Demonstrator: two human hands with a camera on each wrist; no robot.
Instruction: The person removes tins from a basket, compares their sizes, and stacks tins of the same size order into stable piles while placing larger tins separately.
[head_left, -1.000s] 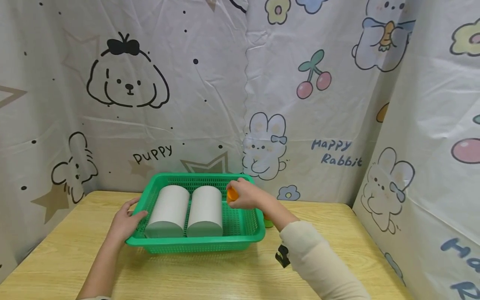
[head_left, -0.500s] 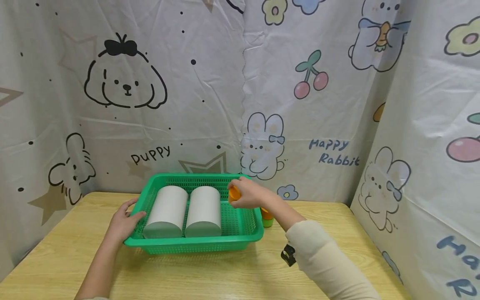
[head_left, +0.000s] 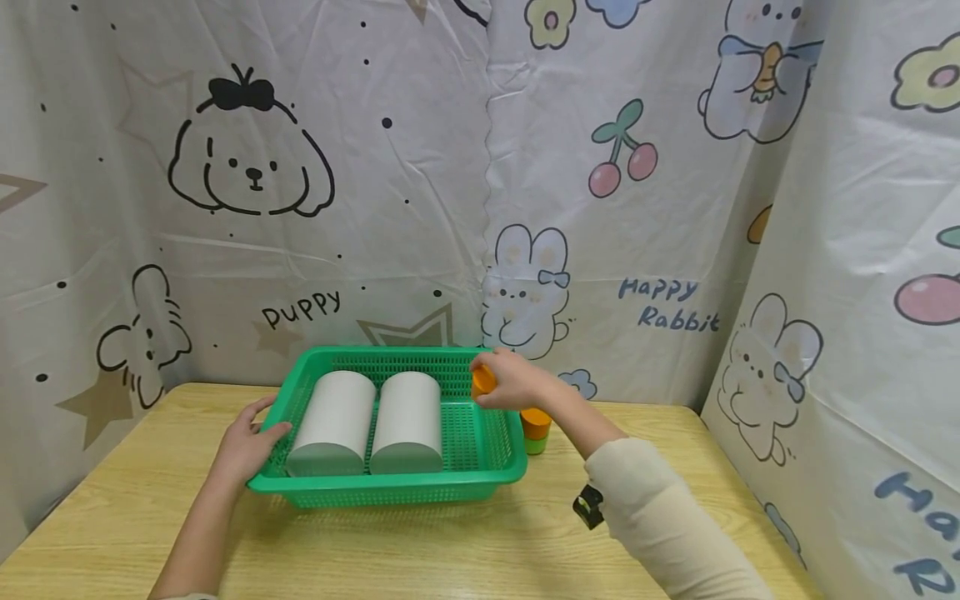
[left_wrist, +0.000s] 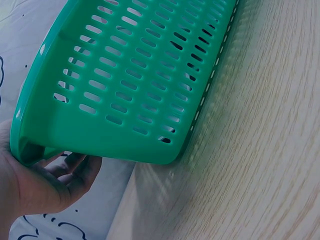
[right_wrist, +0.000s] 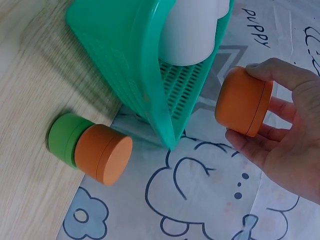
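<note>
My left hand (head_left: 246,446) grips the left rim of a green perforated plastic basket (head_left: 390,482), its fingers curled under the lip in the left wrist view. Between the fingers and thumb of my right hand (head_left: 516,382) is a small round orange lidded jar (right_wrist: 240,100), held above the basket's right end. Two white cylinders (head_left: 335,408) lie side by side in the basket's left and middle part. Just outside its right end stands a stack of two similar jars, an orange jar (right_wrist: 102,152) on top of a green jar (right_wrist: 67,135).
The basket sits on a light wood table (head_left: 360,550). A white cartoon-printed cloth (head_left: 420,208) hangs close behind it, and the cloth continues along both sides. A black wrist camera (head_left: 588,506) hangs under the right sleeve.
My right hand has shifted to the right with the orange jar, toward the basket's right rim. More of the stacked jars shows now. My left hand keeps its grip on the basket.
</note>
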